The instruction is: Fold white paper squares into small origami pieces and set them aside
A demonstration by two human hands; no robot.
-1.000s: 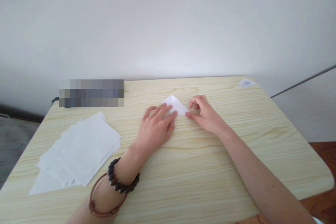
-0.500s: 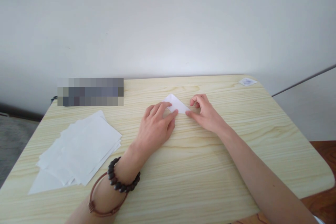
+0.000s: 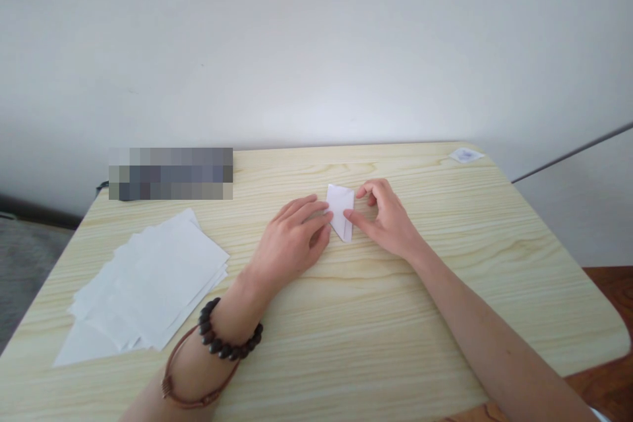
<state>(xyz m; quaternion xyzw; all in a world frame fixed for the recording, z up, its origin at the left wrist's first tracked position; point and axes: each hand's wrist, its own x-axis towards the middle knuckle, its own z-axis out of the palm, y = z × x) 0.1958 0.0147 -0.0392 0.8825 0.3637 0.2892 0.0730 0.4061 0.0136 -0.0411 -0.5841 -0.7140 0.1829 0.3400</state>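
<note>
A small folded piece of white paper (image 3: 341, 208) lies on the pale wooden table (image 3: 376, 336), pointed toward me. My left hand (image 3: 291, 241) lies beside it on the left, fingers stretched out, fingertips touching the paper's left edge. My right hand (image 3: 386, 217) is on its right side, fingers curled, thumb and forefinger pressed on the paper's right edge. A dark bead bracelet and a thin brown bangle sit on my left wrist.
A loose stack of white sheets (image 3: 148, 283) lies at the left of the table. A small white label (image 3: 465, 155) sits at the far right corner. A blurred dark strip (image 3: 171, 173) is at the back left. A white wall stands behind.
The folded paper has been turned: its long point, which lay out to the right, now faces me. Both hands shifted slightly with it and stay on its edges.
</note>
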